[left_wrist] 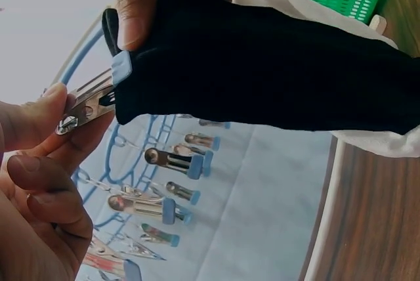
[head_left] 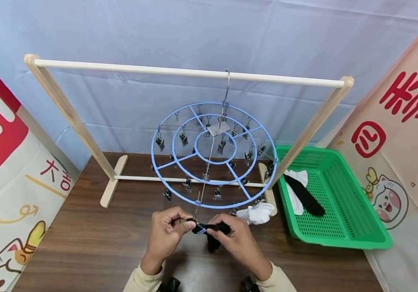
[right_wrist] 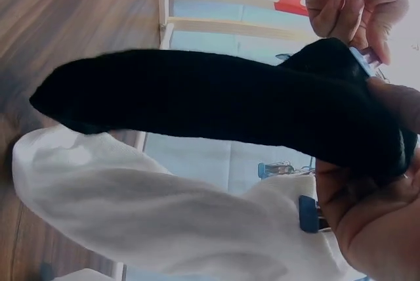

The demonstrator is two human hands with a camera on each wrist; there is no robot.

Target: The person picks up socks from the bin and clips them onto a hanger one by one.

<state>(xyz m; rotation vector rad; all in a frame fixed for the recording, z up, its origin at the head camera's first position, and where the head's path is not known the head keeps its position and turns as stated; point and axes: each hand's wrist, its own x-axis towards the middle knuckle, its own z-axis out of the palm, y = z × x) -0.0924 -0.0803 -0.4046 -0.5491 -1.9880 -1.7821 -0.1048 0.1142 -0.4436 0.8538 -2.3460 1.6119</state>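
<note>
My left hand pinches a metal clip with blue tips, at the near edge of a round blue drying hanger. A black sock hangs with its cuff at the clip's tips, a small fold of it standing up past them in the left wrist view. On the right, my other hand grips the cuff between thumb and fingers; the sock's toe points down toward the table. Beside it a white sock hangs from another clip on the ring.
The hanger hooks over the white rail of a wooden stand. Several more clips dangle around its rings. To the right, a green basket holds a black sock and a white one. Printed cloths flank the table.
</note>
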